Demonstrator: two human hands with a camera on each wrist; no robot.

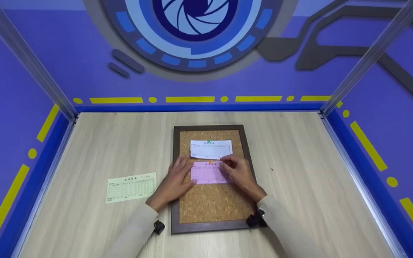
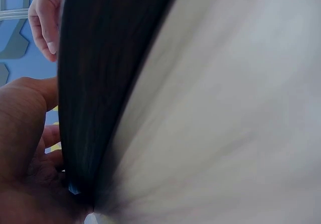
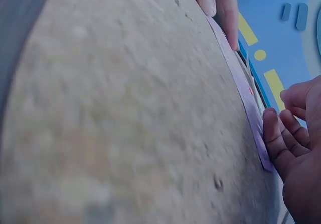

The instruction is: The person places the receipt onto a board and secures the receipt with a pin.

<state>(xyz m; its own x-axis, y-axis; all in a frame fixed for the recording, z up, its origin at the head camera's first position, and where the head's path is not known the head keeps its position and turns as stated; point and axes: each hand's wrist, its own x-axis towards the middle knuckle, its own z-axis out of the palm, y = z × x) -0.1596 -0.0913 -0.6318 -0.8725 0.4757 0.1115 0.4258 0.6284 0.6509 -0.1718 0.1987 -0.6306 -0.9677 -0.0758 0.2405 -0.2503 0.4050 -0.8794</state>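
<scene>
My left hand (image 1: 173, 182) is lying flat with straight fingers on the left edge of the pink slip (image 1: 210, 173), pressing it to the cork board (image 1: 210, 204). My right hand (image 1: 238, 172) is resting on the slip's right edge, fingers curled at its upper corner; whether they are pinching anything I cannot tell. An orange pin (image 1: 210, 162) is sitting at the slip's 12 o'clock. A white slip (image 1: 211, 149) is lying just beyond, under a green pin (image 1: 209, 141). A pale green form (image 1: 131, 187) is lying at 9 o'clock on the table (image 1: 299, 186).

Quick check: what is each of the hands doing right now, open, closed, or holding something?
Left hand: open, straight fingers pressing the left edge of the pink slip on the cork board.
Right hand: fingers curled at the slip's upper right corner; whether it pinches anything cannot be told.
</scene>
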